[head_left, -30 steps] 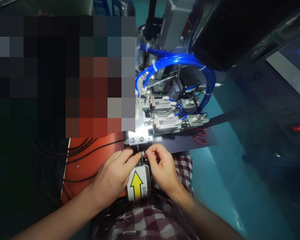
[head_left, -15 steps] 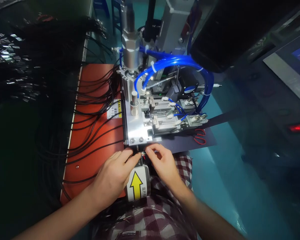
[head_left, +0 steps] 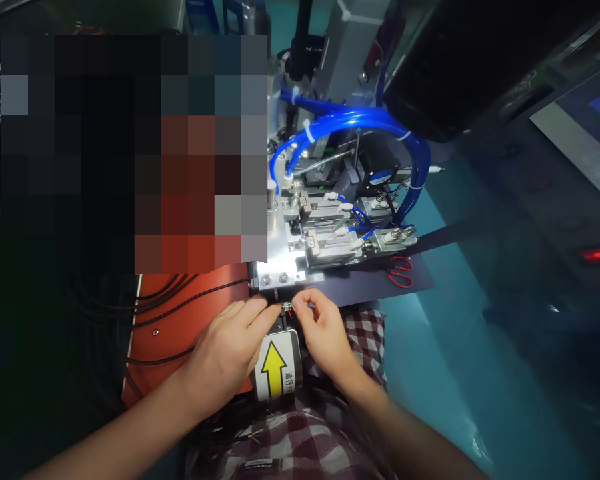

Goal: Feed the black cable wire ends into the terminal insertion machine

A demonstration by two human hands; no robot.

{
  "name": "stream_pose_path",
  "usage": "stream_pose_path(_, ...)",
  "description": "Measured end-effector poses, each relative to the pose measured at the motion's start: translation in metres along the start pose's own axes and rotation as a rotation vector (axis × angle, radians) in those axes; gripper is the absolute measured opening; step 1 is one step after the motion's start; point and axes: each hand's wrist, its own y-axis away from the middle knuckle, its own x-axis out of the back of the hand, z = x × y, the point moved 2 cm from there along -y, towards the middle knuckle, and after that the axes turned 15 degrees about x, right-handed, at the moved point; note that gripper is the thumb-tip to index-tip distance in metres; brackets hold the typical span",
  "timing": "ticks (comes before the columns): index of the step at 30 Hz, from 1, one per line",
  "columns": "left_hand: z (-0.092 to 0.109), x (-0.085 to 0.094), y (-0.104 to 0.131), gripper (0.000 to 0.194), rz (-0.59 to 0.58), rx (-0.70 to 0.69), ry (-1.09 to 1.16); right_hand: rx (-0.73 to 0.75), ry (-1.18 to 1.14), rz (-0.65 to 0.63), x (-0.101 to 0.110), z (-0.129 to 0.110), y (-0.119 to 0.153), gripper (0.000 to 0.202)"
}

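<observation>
Thin coloured wires (head_left: 288,308), red and green among them, show between my two hands just in front of the machine's metal plate (head_left: 275,267). My left hand (head_left: 235,337) pinches at their left side, thumb and index finger pressed together. From the right, my right hand (head_left: 325,330) pinches the other side with thumb and forefinger. The exact ends of the wires are too small to make out. Directly below the fingers is a white label with a yellow arrow (head_left: 274,370), on the machine's near end.
Black cables (head_left: 200,293) run across the orange board (head_left: 155,353) on the left. Blue air hoses (head_left: 350,120) arch over the metal cylinders (head_left: 330,247). Red-handled scissors (head_left: 401,272) lie on the dark surface at right. A blurred block covers the upper left.
My hands stay almost in place, both still pinching. The right fingertips have shifted very slightly right, and more of the coloured wires shows between them.
</observation>
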Motion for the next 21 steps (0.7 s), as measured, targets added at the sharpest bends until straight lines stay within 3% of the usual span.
stream_pose_path(4,0.001,0.001,-0.001,0.023,0.008,0.003,-0.003,-0.144,-0.165,-0.012,0.001,0.003,-0.002,0.021)
stream_pose_path(7,0.001,0.001,-0.001,0.023,-0.005,0.004,-0.023,-0.163,-0.179,0.018,0.003,0.003,0.003,0.023)
stream_pose_path(11,0.001,0.001,-0.001,0.024,0.001,-0.004,-0.037,-0.169,-0.126,-0.032,0.000,-0.002,0.011,0.023)
stream_pose_path(18,0.002,0.002,0.000,0.022,-0.023,0.001,-0.064,0.282,0.537,-0.053,0.009,-0.032,0.007,0.018)
stream_pose_path(21,0.002,0.003,0.000,0.023,-0.008,-0.011,-0.076,0.274,0.491,-0.033,0.010,-0.026,0.005,0.017)
